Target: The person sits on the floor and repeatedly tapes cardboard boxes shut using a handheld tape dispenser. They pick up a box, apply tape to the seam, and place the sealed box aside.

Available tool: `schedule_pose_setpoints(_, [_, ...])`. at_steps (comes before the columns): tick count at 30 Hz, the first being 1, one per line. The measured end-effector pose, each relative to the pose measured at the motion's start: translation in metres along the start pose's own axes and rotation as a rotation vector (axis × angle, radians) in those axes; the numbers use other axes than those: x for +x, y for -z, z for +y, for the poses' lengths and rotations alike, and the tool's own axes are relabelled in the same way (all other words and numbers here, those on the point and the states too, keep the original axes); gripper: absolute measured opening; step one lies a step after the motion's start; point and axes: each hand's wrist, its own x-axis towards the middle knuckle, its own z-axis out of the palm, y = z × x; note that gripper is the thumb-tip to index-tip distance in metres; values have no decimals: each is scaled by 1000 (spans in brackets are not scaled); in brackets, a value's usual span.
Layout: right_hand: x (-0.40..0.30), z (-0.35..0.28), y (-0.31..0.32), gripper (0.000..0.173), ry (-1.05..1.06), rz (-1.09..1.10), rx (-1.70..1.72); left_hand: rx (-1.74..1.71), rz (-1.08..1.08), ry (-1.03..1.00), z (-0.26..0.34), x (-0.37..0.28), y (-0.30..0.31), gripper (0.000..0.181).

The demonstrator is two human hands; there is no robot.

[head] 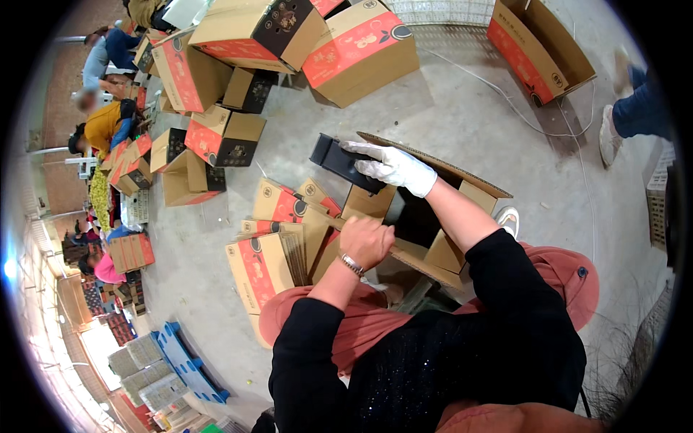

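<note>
My left hand (368,241), bare with a wristwatch, is closed on the flap edge of an open cardboard carton (477,197). The carton stands between my knees with its flaps spread, and its inside is dark. Over its far left side, my right hand (398,166) in a white glove grips a black hand-held tool (344,162). That tool looks like a carton stapler, though its working end is hidden. Its lower end overlaps an inner flap (370,203) in view; I cannot tell whether they touch. Flattened printed cartons (262,265) lie fanned out left of my left hand.
Folded-open cartons (357,59) are piled ahead and to the left. Another open carton (536,51) stands far right near a white cable (503,94) on the concrete floor. At right is a person's leg (639,113). Several people work at left. A blue pallet (189,365) lies lower left.
</note>
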Motion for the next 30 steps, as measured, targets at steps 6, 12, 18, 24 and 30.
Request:
schedule_pose_setpoints(6, [-3,-5,-3,44,48,40,-182,202,-467,139,-8,45,-32,39])
schedule_pose_setpoints(12, [2,-70,57,40,91,642,136,52,220,233,-17,41,-52,16])
schedule_pose_setpoints(18, [-7,-30,65,38,13,747,561,-13,411,765,-5,45,-81,54])
schedule_pose_setpoints(24, [-25,23,24,40,-38,875,606,-324,781,828,-17,40,-93,52])
schedule_pose_setpoints(30, [-38,24,17,45,5,691,834,-108,273,881,-36,30,-79,54])
